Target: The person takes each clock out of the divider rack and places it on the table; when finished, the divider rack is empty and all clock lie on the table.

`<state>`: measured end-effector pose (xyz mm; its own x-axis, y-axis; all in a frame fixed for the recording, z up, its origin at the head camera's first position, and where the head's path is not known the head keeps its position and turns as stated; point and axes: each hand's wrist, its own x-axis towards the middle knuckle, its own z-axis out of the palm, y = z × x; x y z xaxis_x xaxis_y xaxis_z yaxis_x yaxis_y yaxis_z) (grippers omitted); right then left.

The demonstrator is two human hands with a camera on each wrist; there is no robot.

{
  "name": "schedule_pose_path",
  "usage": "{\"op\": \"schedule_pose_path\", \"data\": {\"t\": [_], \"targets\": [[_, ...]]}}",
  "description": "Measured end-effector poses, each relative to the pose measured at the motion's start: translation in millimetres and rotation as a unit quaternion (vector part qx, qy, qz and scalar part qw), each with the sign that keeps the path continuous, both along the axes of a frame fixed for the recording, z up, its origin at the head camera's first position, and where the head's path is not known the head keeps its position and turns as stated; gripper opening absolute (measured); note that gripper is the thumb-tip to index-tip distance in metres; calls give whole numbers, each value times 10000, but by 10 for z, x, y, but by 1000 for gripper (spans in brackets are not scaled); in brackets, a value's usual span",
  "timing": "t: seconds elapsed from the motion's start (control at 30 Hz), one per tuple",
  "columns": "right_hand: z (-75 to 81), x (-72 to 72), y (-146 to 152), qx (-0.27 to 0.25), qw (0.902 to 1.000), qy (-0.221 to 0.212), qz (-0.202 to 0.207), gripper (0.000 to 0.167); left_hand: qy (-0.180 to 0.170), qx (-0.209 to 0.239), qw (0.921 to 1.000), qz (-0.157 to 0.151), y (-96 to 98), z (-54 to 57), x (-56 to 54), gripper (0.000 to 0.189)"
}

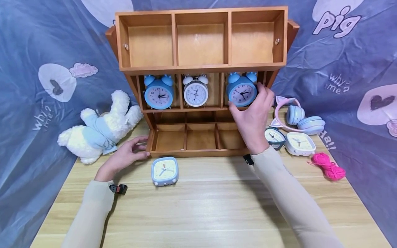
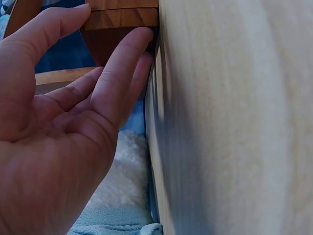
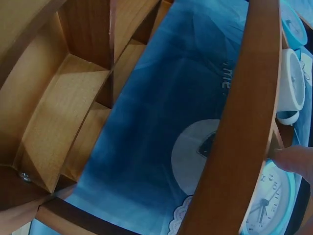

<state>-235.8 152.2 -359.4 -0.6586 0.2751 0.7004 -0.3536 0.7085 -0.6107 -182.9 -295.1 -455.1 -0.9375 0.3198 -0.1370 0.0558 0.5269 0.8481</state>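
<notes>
My right hand (image 1: 255, 115) holds a blue twin-bell alarm clock (image 1: 242, 93) in the right compartment of the wooden shelf's middle tier (image 1: 167, 109). The thumb lies at the clock's lower left, the fingers along its right side. In the right wrist view, only a fingertip shows beside the clock face (image 3: 266, 200). My left hand (image 1: 125, 155) rests at the shelf's lower left corner, fingers loosely bent, fingertips right at the wood (image 2: 122, 18). Another blue twin-bell clock (image 1: 159, 94) stands in the left compartment, a white one (image 1: 196, 92) in the middle.
A light-blue square clock (image 1: 165, 171) lies before the shelf. On the left is a white plush toy (image 1: 100, 129). To the right are a dark green clock (image 1: 274, 136), a white square clock (image 1: 300, 143), cat-ear headphones (image 1: 310, 124) and pink yarn (image 1: 328, 166).
</notes>
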Motion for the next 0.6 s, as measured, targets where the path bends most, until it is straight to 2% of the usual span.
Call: {"op": "schedule_pose_path", "data": {"t": [0.27, 0.6], "targets": [[-37, -74, -71, -76, 9996, 253, -53, 91, -7, 31, 10000, 44, 4, -9, 11, 77], [-40, -95, -94, -120, 9998, 157, -42, 92, 38, -65, 10000, 55, -5, -14, 3, 77]]}}
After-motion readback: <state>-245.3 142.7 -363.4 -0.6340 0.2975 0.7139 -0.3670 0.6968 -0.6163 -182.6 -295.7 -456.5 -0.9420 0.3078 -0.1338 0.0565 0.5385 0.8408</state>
